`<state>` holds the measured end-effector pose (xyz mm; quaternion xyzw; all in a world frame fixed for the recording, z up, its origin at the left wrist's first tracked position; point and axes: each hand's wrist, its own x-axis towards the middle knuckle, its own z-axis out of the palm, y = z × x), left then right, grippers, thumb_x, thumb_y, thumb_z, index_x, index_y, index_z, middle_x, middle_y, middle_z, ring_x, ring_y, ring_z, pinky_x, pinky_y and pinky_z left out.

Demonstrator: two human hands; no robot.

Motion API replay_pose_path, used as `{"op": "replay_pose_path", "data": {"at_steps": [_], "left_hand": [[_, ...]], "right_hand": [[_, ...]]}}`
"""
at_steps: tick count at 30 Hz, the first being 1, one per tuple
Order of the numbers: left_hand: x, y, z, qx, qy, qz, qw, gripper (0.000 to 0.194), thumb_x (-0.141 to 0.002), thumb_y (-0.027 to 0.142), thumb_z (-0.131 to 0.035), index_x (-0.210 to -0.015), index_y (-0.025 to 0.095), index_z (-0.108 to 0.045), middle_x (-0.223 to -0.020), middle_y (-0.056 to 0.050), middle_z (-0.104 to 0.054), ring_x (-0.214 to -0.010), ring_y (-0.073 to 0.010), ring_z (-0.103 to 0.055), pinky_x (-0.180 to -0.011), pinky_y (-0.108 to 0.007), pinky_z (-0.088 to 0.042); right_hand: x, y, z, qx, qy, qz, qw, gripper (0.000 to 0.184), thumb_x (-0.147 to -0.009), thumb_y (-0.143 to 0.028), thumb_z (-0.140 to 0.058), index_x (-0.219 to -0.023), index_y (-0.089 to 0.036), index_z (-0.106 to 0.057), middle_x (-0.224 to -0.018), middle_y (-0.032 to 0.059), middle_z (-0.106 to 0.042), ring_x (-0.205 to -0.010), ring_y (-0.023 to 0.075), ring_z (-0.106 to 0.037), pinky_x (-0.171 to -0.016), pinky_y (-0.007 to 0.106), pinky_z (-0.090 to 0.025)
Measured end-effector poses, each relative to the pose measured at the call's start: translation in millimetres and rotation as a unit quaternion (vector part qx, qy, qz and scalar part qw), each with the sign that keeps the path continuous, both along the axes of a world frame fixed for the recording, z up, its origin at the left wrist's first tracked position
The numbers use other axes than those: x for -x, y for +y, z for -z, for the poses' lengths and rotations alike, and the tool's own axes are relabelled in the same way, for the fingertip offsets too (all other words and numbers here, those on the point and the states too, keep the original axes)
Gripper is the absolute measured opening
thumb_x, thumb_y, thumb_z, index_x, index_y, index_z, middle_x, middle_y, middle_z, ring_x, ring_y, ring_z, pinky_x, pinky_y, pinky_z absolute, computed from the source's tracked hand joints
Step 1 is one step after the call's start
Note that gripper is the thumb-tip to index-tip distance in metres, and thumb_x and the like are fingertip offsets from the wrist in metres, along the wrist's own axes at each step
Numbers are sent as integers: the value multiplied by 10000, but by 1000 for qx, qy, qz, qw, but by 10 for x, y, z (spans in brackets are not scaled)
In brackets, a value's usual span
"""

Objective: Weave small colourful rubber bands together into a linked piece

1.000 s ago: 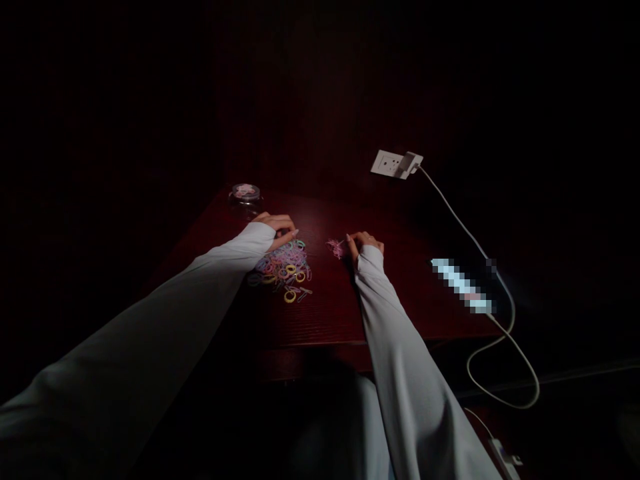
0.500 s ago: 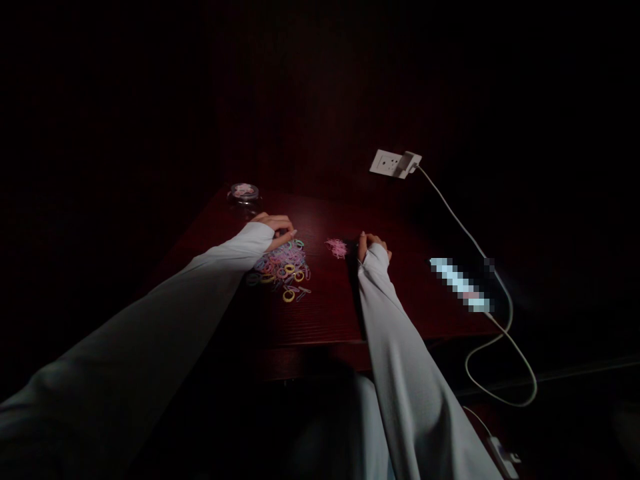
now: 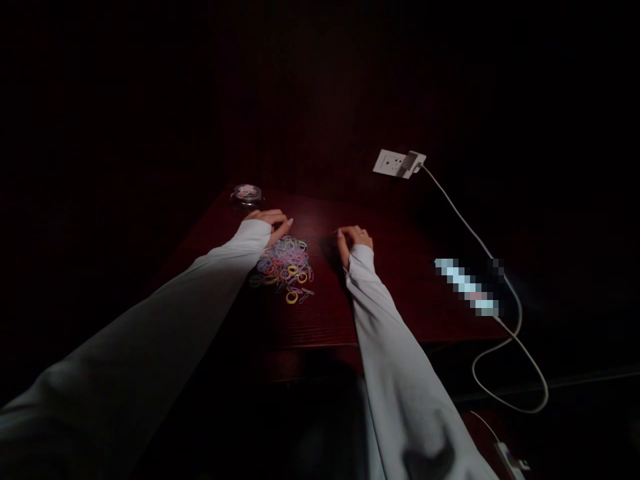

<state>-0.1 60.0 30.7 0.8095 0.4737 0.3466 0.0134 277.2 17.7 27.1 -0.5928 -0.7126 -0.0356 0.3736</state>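
Note:
A mixed heap of pastel hair ties (image 3: 287, 263) lies on the dark red table, with thicker yellow rings toward its near side. Just above the heap's far edge is my left hand (image 3: 271, 225), its fingers curled in and thumb against them; whatever is between them is too small to make out. To the right of the heap, my right hand (image 3: 354, 241) is low over the table with thumb and forefinger pinched together. A tiny thin bit shows at its fingertips, too small to name. The small pink pile is hidden by this hand.
Behind my left hand stands a round clear jar (image 3: 247, 195) with a patterned lid. A white wall socket (image 3: 393, 163) holds a charger, whose cable (image 3: 460, 213) loops down past a blurred-out bright device (image 3: 467, 287) at the table's right. The surroundings are dark.
My right hand has moved left, onto the spot where the small pink pile showed, and its fingers have come together. My left hand has shifted slightly left and up from the heap.

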Motion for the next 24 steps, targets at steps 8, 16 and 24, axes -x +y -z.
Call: {"op": "replay_pose_path", "data": {"at_steps": [8, 16, 24], "left_hand": [[147, -18, -94, 44, 59, 132, 988, 346, -1035, 546, -616, -1080, 246, -782, -1144, -43, -796, -825, -167, -675, -946, -375, -466], [146, -28, -4, 88, 50, 228, 969, 488, -857, 565, -823, -1250, 278, -788, -1163, -55, -775, -1056, -231, -718, -946, -323, -537], [127, 57, 109, 89, 16, 225, 970, 276, -903, 471, -771, -1072, 263, -838, -1106, -70, -813, -1031, -230, -766, -982, -344, -565]], "right_hand": [[414, -50, 3, 28, -26, -36, 999, 213, -1097, -337, -561, -1068, -263, -759, -1102, 80, -781, -1088, 254, -653, -950, 341, -431], [276, -23, 31, -2, -11, 9, 1000, 260, -1099, -385, -524, -1038, -256, -741, -1081, 82, -785, -1070, 259, -651, -915, 346, -429], [368, -43, 20, 2, -20, 8, 1000, 236, -1088, -371, -541, -1012, -254, -731, -1061, 86, -792, -1072, 261, -654, -928, 348, -416]]}}
